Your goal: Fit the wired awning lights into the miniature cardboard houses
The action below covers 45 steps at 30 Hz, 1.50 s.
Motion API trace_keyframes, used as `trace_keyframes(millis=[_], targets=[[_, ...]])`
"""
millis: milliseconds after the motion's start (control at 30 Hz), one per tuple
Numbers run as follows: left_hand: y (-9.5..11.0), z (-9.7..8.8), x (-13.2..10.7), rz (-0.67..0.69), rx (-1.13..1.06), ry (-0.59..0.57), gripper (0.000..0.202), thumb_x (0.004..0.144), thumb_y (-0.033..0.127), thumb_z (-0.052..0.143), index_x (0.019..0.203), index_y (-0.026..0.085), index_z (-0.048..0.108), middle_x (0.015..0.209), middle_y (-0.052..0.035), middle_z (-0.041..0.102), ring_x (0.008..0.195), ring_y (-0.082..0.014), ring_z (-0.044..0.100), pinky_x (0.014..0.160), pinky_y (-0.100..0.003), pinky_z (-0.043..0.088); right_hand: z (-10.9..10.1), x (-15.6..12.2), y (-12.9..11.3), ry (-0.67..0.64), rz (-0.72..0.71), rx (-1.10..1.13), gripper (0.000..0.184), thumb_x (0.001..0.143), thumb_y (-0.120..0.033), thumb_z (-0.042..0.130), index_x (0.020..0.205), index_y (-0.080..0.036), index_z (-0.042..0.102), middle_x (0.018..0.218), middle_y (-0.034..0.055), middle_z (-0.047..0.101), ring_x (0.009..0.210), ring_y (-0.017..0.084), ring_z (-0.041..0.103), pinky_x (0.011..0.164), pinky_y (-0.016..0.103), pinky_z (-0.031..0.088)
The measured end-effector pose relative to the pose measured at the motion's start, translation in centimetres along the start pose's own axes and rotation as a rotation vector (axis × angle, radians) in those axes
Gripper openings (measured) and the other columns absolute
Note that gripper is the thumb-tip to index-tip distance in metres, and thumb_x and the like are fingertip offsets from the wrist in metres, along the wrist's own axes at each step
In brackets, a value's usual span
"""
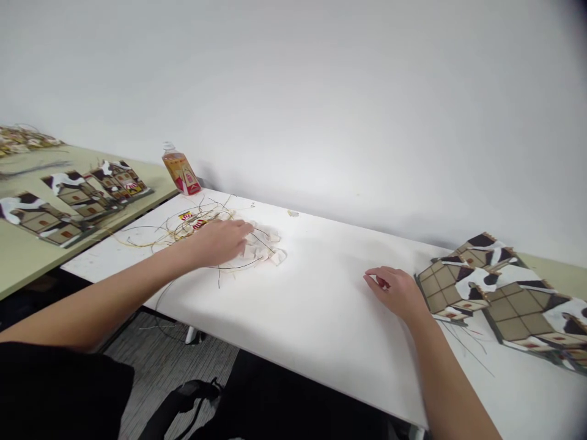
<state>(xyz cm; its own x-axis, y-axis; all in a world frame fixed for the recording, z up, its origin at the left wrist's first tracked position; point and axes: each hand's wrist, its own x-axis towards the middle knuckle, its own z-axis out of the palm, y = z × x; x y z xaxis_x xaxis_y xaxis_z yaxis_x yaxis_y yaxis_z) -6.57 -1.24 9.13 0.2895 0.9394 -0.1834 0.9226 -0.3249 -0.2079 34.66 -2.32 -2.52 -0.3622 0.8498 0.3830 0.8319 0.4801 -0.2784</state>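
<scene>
1. In the head view, the left hand (224,241) is hovering over or touching a pile of white pieces (271,253), with its fingers bending downward; whether they are gripping anything, I cannot tell.
2. The tangle of wires (177,231) is lying on the white surface (312,318), partly under the left wrist, and is running in among the white pieces. It is probably sitting there to be within that hand's easy reach.
3. The right hand (398,294) is curling loosely, thumb near the fingertips, just beside the snowy house models (452,287); it is showing no clear hold on anything. Its position is perhaps keeping it ready without disturbing the models.
4. Other house models (76,197) are standing on the green surface (18,264) to the left, seemingly apart from the wires to avoid snagging.
5. A bottle (182,174) is standing near the wall, likely out of the hands' way.
</scene>
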Motion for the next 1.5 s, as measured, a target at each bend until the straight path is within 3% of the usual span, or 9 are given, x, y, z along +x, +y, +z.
trace_keyframes(millis=[67,167,300,467,667,800,1067,1267,1500], targets=[[2.0,0.2,-0.5,0.018,-0.061,-0.177,0.043,0.091,0.042,0.036,0.121,0.017,0.053,0.116,-0.0129,0.062,0.103,-0.0293,0.060,0.085,-0.039,0.044,0.0,0.0,0.0,-0.001,0.003,0.003,0.027,0.090,-0.036,0.047,0.085,-0.020,0.068,0.062,-0.0013,0.057,0.054,0.010,0.048,0.062,0.024,0.036],[3.5,1.3,-0.8,0.018,-0.066,-0.296,0.038,0.091,0.038,0.036,0.111,0.014,0.058,0.106,-0.0157,0.064,0.095,-0.0322,0.062,0.076,-0.041,0.046,0.0,0.0,0.0,-0.011,0.014,-0.001,0.027,0.090,-0.037,0.048,0.085,-0.021,0.068,0.062,-0.0015,0.057,0.054,0.010,0.048,0.062,0.024,0.036],[3.0,1.2,-1.1,0.025,-0.088,-0.262,0.035,0.092,0.023,0.027,0.103,0.017,0.060,0.096,-0.0137,0.065,0.085,-0.0288,0.063,0.069,-0.037,0.045,0.0,0.1,-0.2,-0.017,0.005,0.000,0.026,0.090,-0.037,0.048,0.083,-0.021,0.068,0.062,-0.0016,0.058,0.054,0.010,0.048,0.062,0.024,0.036],[0.8,-0.9,-0.7,0.231,-0.361,-0.185,0.033,0.094,0.032,0.029,0.090,0.022,0.061,0.089,-0.0032,0.066,0.085,-0.0195,0.060,0.076,-0.029,0.042,-0.1,0.1,-0.2,-0.025,0.005,0.005,0.027,0.090,-0.037,0.048,0.084,-0.020,0.068,0.062,-0.0020,0.057,0.054,0.010,0.048,0.062,0.024,0.036],[-2.6,1.4,1.4,-0.020,-0.177,-0.026,0.035,0.089,0.032,0.038,0.115,0.017,0.056,0.112,-0.0110,0.062,0.103,-0.0259,0.058,0.087,-0.036,0.043,0.0,0.0,-0.1,-0.034,0.022,0.000,0.027,0.090,-0.039,0.048,0.084,-0.021,0.068,0.062,-0.0020,0.057,0.055,0.010,0.048,0.062,0.024,0.036],[-3.9,2.2,2.1,-0.002,-0.119,0.019,0.045,0.079,0.018,0.044,0.123,0.018,0.052,0.120,-0.0110,0.058,0.109,-0.0253,0.056,0.094,-0.038,0.042,0.2,0.0,0.0,-0.023,0.013,0.000,0.027,0.090,-0.038,0.048,0.084,-0.021,0.068,0.061,-0.0021,0.056,0.054,0.010,0.048,0.062,0.024,0.037],[-0.8,-1.0,2.6,0.278,-0.290,0.002,0.058,0.071,0.017,0.052,0.129,0.018,0.048,0.131,-0.0086,0.052,0.120,-0.0235,0.048,0.104,-0.035,0.036,0.2,0.0,0.2,-0.046,0.026,-0.005,0.029,0.090,-0.039,0.047,0.085,-0.021,0.068,0.063,-0.0008,0.059,0.054,0.011,0.050,0.062,0.025,0.037],[2.8,3.3,3.7,0.231,-0.180,0.048,0.049,0.094,0.045,0.033,0.137,0.024,0.042,0.147,-0.0097,0.036,0.135,-0.0325,0.031,0.111,-0.051,0.019,0.1,0.0,0.2,-0.039,0.004,-0.013,0.030,0.091,-0.039,0.046,0.086,-0.021,0.069,0.063,-0.0001,0.059,0.054,0.011,0.050,0.062,0.025,0.038],[1.5,7.1,4.2,0.158,-0.187,0.109,0.063,0.092,0.058,0.030,0.147,0.027,0.024,0.151,-0.0111,0.029,0.137,-0.0332,0.027,0.109,-0.052,0.020,0.0,0.1,-0.1,-0.036,0.014,-0.010,0.029,0.091,-0.038,0.046,0.084,-0.021,0.069,0.061,-0.0004,0.058,0.054,0.011,0.049,0.060,0.025,0.037]])
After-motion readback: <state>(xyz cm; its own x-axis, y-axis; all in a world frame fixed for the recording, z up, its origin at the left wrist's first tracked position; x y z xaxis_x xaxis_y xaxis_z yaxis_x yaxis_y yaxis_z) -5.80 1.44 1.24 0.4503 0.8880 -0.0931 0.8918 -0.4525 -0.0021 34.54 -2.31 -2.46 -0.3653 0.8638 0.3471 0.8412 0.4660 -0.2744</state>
